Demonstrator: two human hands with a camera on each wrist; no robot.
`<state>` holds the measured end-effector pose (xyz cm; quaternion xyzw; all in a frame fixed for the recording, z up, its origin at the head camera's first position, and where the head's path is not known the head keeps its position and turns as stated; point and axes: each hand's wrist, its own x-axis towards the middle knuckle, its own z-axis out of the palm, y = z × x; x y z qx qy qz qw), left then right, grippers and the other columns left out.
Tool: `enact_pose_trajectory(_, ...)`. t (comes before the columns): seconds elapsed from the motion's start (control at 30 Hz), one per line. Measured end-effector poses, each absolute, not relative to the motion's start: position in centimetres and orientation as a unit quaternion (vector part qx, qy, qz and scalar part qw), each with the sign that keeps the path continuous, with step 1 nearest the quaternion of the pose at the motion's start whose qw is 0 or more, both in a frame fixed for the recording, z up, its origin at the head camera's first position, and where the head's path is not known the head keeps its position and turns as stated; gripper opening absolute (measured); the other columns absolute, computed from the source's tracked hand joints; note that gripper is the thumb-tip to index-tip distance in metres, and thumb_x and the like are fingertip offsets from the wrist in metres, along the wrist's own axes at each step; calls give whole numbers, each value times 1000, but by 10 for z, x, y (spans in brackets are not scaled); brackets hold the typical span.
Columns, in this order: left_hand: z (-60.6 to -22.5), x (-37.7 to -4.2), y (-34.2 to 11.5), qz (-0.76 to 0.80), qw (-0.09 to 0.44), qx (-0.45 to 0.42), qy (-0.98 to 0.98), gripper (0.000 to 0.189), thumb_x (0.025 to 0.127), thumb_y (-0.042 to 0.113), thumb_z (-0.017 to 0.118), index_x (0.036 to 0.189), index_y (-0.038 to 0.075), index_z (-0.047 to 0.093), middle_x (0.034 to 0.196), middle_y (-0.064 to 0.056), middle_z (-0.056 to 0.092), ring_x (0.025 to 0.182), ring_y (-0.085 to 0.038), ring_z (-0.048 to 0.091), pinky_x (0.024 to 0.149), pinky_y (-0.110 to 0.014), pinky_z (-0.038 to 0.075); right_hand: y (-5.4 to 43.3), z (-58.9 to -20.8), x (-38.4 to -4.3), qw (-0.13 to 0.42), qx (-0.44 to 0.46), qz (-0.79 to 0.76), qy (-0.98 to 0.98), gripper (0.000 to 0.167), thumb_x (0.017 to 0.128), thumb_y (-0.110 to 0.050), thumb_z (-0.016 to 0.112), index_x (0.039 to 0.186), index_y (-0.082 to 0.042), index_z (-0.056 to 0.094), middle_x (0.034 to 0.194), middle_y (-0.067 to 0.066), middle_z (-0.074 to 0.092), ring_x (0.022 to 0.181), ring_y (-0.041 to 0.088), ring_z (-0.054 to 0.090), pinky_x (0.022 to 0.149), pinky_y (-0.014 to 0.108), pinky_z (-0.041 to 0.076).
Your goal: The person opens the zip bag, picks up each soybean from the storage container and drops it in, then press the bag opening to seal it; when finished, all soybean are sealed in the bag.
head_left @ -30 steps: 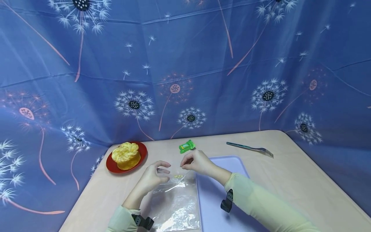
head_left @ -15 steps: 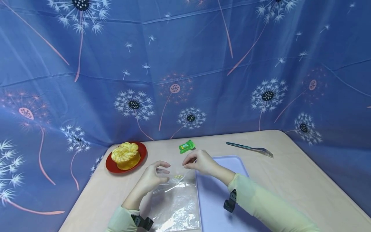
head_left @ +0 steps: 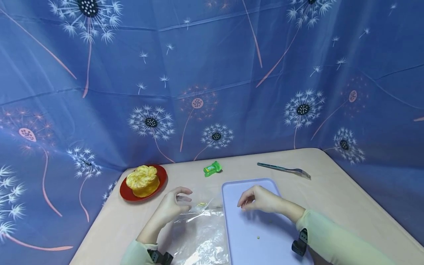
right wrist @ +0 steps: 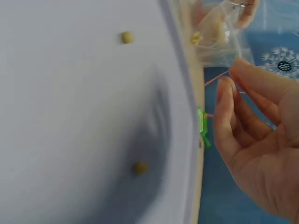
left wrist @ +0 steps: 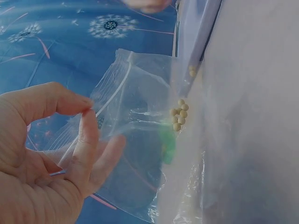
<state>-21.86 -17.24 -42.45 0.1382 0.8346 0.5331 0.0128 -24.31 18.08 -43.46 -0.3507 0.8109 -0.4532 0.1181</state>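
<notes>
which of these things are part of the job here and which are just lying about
Seemingly in use:
clear zip bag, held by the left hand
round pellets
lavender tray

Seemingly just lying about:
yellow bun
red plate
green packet
fork

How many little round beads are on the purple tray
2: one bead toward the near end of the tray, another farther back, closer to the right hand. The arm may hide more.

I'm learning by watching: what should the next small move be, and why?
Probably lower the right hand to a loose bean on the tray: it hovers over the tray, nothing visible between its fingertips, while the left hand pinches the bag.
</notes>
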Motion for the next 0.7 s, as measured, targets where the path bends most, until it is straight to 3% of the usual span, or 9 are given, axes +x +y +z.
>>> enact_pose_trajectory(0.17,-424,-219,-171,530,13,138,837,47,75,-5,77,120,-3,64,117,-19,68,98,-33,71,73,-29,58,195,-447,-232,182,-398,-448,780,13,83,1,79,95,-1,77,88,3,75,76,10,67,70,28,58)
enact_pose_trajectory(0.33,-424,-219,-170,530,13,138,837,47,75,-5,77,120,-4,64,116,-19,68,98,-35,71,74,-29,58,201,-457,-225,208,-441,-424,763,15,81,-6,83,95,-5,78,90,2,75,75,5,66,67,28,59)
enact_pose_trajectory(0.7,-426,-219,-169,537,19,139,832,49,75,-5,75,122,-5,63,117,-22,67,98,-35,71,74,-31,58,202,-466,-218,176,-484,-361,777,10,79,-11,85,88,-10,79,83,-6,71,73,-3,62,64,23,57)
